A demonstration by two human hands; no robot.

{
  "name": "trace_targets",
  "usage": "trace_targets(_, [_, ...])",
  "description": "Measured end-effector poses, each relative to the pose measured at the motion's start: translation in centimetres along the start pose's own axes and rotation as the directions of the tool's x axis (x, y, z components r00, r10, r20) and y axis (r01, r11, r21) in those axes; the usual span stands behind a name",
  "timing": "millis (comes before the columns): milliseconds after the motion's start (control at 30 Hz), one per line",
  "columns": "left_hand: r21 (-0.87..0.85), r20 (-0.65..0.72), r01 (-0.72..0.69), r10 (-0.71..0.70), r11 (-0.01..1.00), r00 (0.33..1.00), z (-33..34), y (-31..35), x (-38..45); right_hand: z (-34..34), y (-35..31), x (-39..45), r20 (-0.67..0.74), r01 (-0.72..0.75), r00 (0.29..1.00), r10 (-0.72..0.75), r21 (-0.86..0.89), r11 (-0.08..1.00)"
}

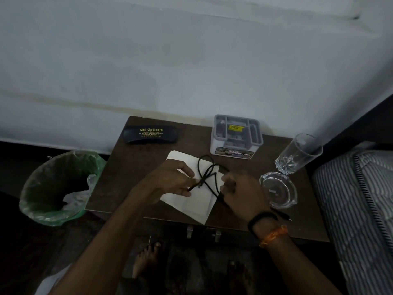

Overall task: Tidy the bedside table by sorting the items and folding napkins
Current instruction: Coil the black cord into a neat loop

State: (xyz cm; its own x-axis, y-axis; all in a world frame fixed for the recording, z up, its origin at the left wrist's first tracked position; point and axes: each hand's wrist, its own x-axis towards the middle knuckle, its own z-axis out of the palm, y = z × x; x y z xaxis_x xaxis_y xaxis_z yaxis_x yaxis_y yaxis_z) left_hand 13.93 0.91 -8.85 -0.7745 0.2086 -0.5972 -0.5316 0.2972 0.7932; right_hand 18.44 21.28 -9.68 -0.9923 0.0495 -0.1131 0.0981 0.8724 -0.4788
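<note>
Near the front edge of the dark brown wooden bedside table, both hands work a thin black cable above a white paper napkin that lies unfolded and skewed, one corner hanging just past the front edge. The left hand pinches one end of the cable between thumb and fingertips. The right hand is closed around another stretch of it, and the slack between them stands up in loose loops over the napkin.

The cable looks light and limp, springy enough to uncoil if let go, so I judge it best gathered into loops and held at the crossing, not by a plug end. The napkin is soft, thin and easily creased or torn; it wants lifting by two corners and flattening before a fold, once the cable is off it.

Along the back edge lie a black oblong spectacle case with yellow lettering, towards the back left corner, and a grey plastic compartmented organiser box further right. Towards the right edge a clear drinking glass stands just behind a clear glass ashtray. Both are hard, smooth and breakable; the glass calls for a full grip round its wall, the ashtray a grip across its rim. Beside the left edge, on the floor, stands a bin lined with a green plastic bag.
</note>
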Motion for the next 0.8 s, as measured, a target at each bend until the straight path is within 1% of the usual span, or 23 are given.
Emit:
trace_targets(33, [0.012,-0.011,-0.019,0.019,1.000,1.000,0.1,-0.1,-0.1,0.0,0.0,0.2,0.015,-0.009,1.000,0.009,-0.003,1.000])
trace_targets(100, [0.110,-0.040,-0.056,0.061,0.992,0.997,0.2,-0.2,0.1,-0.1,0.1,0.5,0.036,-0.039,0.999,0.038,0.011,0.999])
trace_targets(133, [0.132,-0.039,-0.071,0.077,0.989,0.996,0.2,-0.2,0.3,0.0,0.3,0.6,0.033,-0.058,0.998,0.057,0.024,0.998])
trace_targets(167, [0.106,-0.031,-0.084,0.088,0.991,0.996,0.3,-0.1,0.3,0.0,0.5,0.6,0.024,-0.073,0.997,0.072,0.036,0.997])
trace_targets(233, [-0.018,-0.020,-0.110,0.109,0.994,0.994,0.2,0.0,0.4,0.0,0.9,0.5,-0.008,-0.096,0.995,0.096,0.068,0.993])
trace_targets(300, [-0.126,-0.022,-0.125,0.124,0.984,0.992,0.1,0.1,0.4,-0.3,1.2,0.6,-0.069,-0.106,0.991,0.112,0.091,0.990])
trace_targets(400, [-0.209,0.011,-0.135,0.140,0.969,0.990,-0.4,0.2,0.2,-0.7,1.6,1.2,-0.190,-0.045,0.980,0.060,0.083,0.995])
trace_targets(467, [-0.254,0.063,-0.136,0.157,0.957,0.986,-0.6,0.3,0.1,-0.9,1.8,1.7,-0.188,-0.001,0.982,0.014,0.068,0.998])
trace_targets(533, [-0.306,0.111,-0.135,0.176,0.943,0.978,-0.6,0.4,0.1,-0.9,1.8,1.9,-0.141,0.013,0.990,0.012,0.174,0.985])
trace_targets(633, [-0.354,0.120,-0.143,0.196,0.924,0.973,-0.9,0.5,0.3,-1.3,2.3,2.4,-0.149,0.053,0.989,0.002,0.366,0.929])
trace_targets(667, [-0.363,0.104,-0.148,0.198,0.920,0.975,-1.0,0.5,0.4,-1.7,2.4,2.5,-0.126,0.047,0.992,0.012,0.455,0.889])
trace_targets(733, [-0.380,0.058,-0.163,0.199,0.910,0.978,-1.3,0.5,0.6,-2.5,2.6,2.7,-0.057,0.018,0.998,0.024,0.643,0.766])
trace_targets(800, [-0.407,0.017,-0.178,0.202,0.896,0.979,-1.4,0.5,0.7,-3.2,2.7,2.6,-0.038,0.003,0.999,0.038,0.741,0.672])
